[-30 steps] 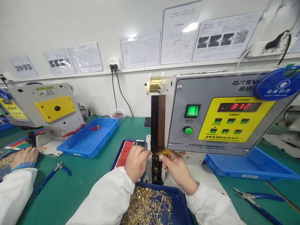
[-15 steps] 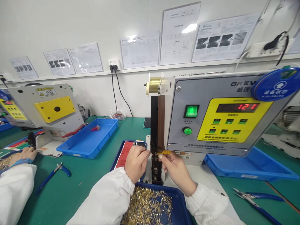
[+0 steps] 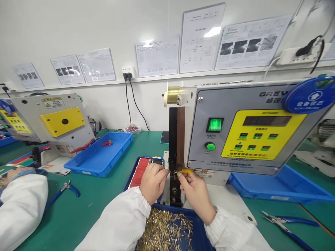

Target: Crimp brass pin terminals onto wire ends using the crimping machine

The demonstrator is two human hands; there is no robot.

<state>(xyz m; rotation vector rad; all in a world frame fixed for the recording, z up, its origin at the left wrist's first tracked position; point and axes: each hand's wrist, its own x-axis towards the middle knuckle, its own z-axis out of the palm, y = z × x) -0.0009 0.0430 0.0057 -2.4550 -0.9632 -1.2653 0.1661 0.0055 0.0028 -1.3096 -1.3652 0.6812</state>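
My left hand (image 3: 152, 182) is closed in a pinch on a thin wire end, held at the left of the black press head (image 3: 175, 164) of the grey crimping machine (image 3: 243, 129). My right hand (image 3: 195, 191) pinches a small yellow terminal piece (image 3: 184, 171) at the right of the same head. Both hands meet at the jaw. Below my wrists lies a blue tray of loose gold pins (image 3: 167, 230). Behind my left hand sits a blue tray of red wires (image 3: 140, 169).
Another person's white sleeve (image 3: 21, 209) rests at the far left near a second machine (image 3: 49, 122). Blue-handled cutters (image 3: 61, 193) lie on the green mat, more cutters (image 3: 288, 223) at right. Empty blue trays stand left (image 3: 101, 155) and right (image 3: 272, 186).
The machine's red display went from 312 to 121 and is now dark. My hands stayed at the press head. The other person's hand drew back, leaving mostly the sleeve in view.
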